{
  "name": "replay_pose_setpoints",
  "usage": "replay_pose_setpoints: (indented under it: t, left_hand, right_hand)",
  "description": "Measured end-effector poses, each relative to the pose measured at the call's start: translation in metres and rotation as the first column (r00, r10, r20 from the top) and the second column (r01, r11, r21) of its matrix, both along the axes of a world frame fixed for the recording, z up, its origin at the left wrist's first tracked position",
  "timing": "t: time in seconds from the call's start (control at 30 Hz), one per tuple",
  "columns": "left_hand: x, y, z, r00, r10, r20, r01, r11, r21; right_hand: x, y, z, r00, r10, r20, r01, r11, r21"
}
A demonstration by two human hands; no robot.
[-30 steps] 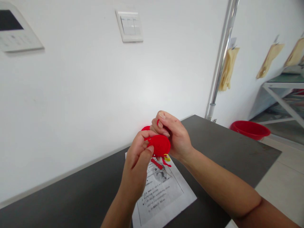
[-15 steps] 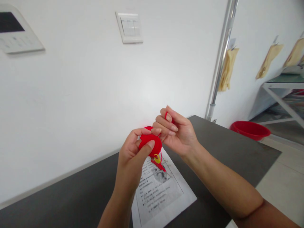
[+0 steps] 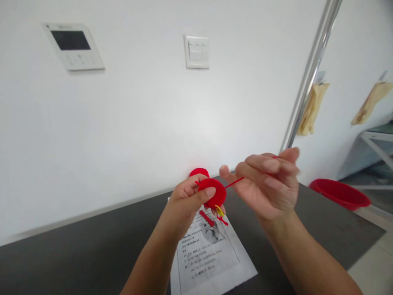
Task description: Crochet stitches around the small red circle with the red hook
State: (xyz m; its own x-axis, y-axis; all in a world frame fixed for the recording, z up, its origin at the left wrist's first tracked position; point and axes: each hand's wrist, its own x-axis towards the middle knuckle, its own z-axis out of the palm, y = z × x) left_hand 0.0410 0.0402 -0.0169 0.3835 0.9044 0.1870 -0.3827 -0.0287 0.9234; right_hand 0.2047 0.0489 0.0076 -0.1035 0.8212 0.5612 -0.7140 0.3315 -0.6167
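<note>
My left hand (image 3: pixel 187 198) pinches a round red crocheted piece (image 3: pixel 213 191) between thumb and fingers. A yellow clip-like marker (image 3: pixel 220 211) hangs at its lower edge beside a small loop of red yarn. From the piece's right side a red strand of yarn (image 3: pixel 235 182) runs taut to my right hand (image 3: pixel 267 180), which is raised with its fingers curled round the strand, slightly blurred. Below lies a thin tool with a red handle (image 3: pixel 206 218), apparently a crochet hook, on the printed sheet (image 3: pixel 211 270). A red yarn bundle (image 3: pixel 199 172) sits behind my left hand, partly covered.
The dark grey table (image 3: pixel 92 254) meets a white wall (image 3: pixel 123 135) carrying a switch plate (image 3: pixel 197 51) and a screen panel (image 3: pixel 75 47). At right are a metal pole (image 3: pixel 310 82), hanging cream gloves (image 3: pixel 313 108) and a red basin (image 3: pixel 339 194) on the floor.
My right hand has moved away from the red piece to the right, stretching the yarn between them. The head view has shifted left and up. My left hand keeps its hold.
</note>
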Motion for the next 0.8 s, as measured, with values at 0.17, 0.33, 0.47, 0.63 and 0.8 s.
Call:
replay_pose_setpoints:
  t: [0.17, 0.33, 0.47, 0.63, 0.8]
  left_hand:
    - [0.001, -0.009, 0.003, 1.0, 0.023, 0.0, -0.023, 0.996, 0.081]
    - [-0.016, -0.011, 0.015, 0.956, 0.288, 0.051, -0.292, 0.938, 0.189]
    - [-0.023, -0.003, 0.019, 0.94, 0.319, 0.119, -0.334, 0.931, 0.148]
    - [-0.009, 0.002, 0.01, 0.987, 0.143, 0.074, -0.15, 0.985, 0.088]
    - [-0.001, -0.001, 0.001, 0.982, 0.13, -0.134, -0.108, 0.981, 0.159]
  right_hand:
    - [-0.005, 0.02, -0.01, 0.813, -0.55, 0.193, 0.519, 0.834, 0.19]
    - [-0.008, 0.036, -0.022, 0.599, -0.63, 0.494, 0.431, 0.774, 0.464]
    - [-0.008, 0.032, -0.015, 0.845, -0.139, 0.516, 0.054, 0.983, 0.177]
    - [-0.015, 0.019, -0.008, 0.945, 0.324, -0.047, -0.327, 0.939, -0.109]
    - [-0.017, 0.01, -0.007, 0.85, 0.482, -0.211, -0.518, 0.838, -0.173]
